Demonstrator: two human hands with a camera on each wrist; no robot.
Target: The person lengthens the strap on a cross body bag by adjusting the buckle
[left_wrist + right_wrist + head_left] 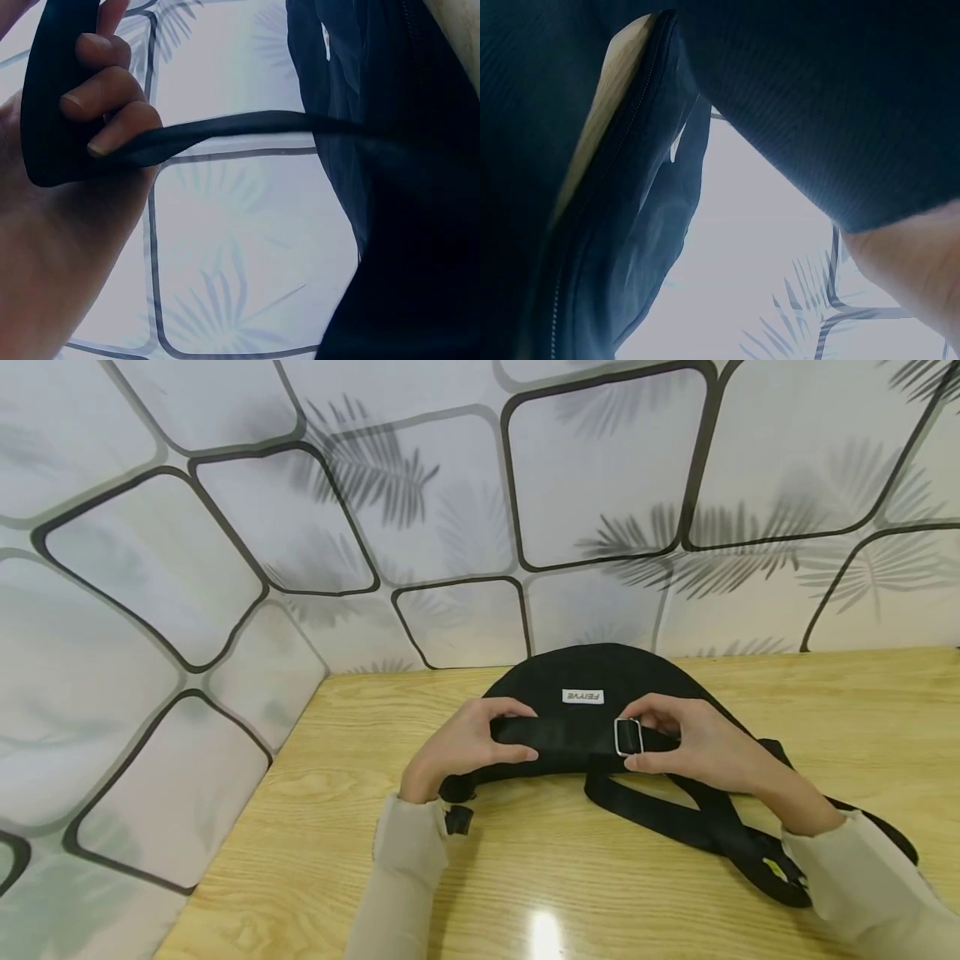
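Gripping a flat black cloth strap (551,737), my left hand (467,742) is by the black half-moon cloth bag (600,670) on the wooden bench (337,793); my right hand (697,745) pinches it beside the square silver metal buckle (618,737). Fitting it, I guess; slide gently next.

A black bag (622,668) sits on the wood-grain tabletop (337,860) at its far edge, its strap (652,814) trailing toward the near edge.
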